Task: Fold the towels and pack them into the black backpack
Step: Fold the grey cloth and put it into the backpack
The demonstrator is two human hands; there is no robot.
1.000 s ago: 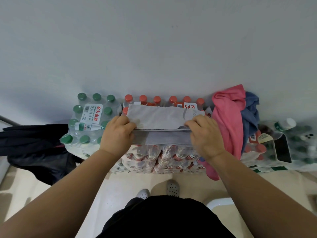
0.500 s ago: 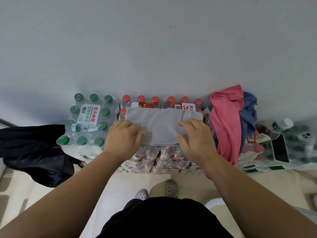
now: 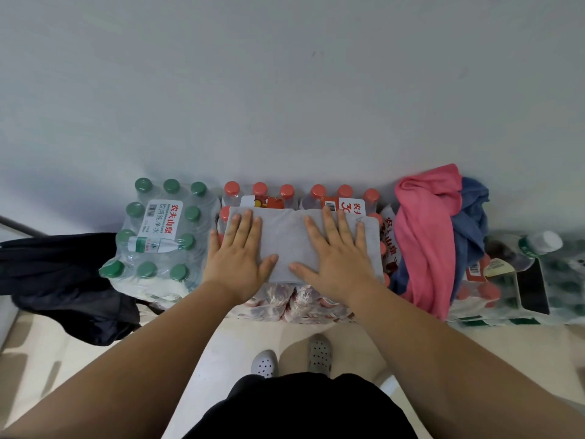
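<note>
A grey towel [image 3: 285, 239] lies folded into a flat rectangle on top of the red-capped bottle packs [image 3: 316, 193]. My left hand [image 3: 239, 258] presses flat on its left end, fingers spread. On the right half, my right hand [image 3: 335, 258] lies flat the same way. Neither hand grips anything. A pink towel [image 3: 424, 236] and a blue towel [image 3: 471, 217] hang crumpled over the packs to the right. The black backpack [image 3: 60, 277] slumps on the floor at the left.
A pack of green-capped bottles [image 3: 161, 236] stands between the backpack and the grey towel. More wrapped bottles and a dark box [image 3: 531, 280] sit at the far right. A white wall rises right behind the packs. My feet in grey clogs [image 3: 291, 359] stand on the pale floor.
The near edge of the grey towel was folded over away from me. My hands let go of it, opened, and now lie flat on the folded towel.
</note>
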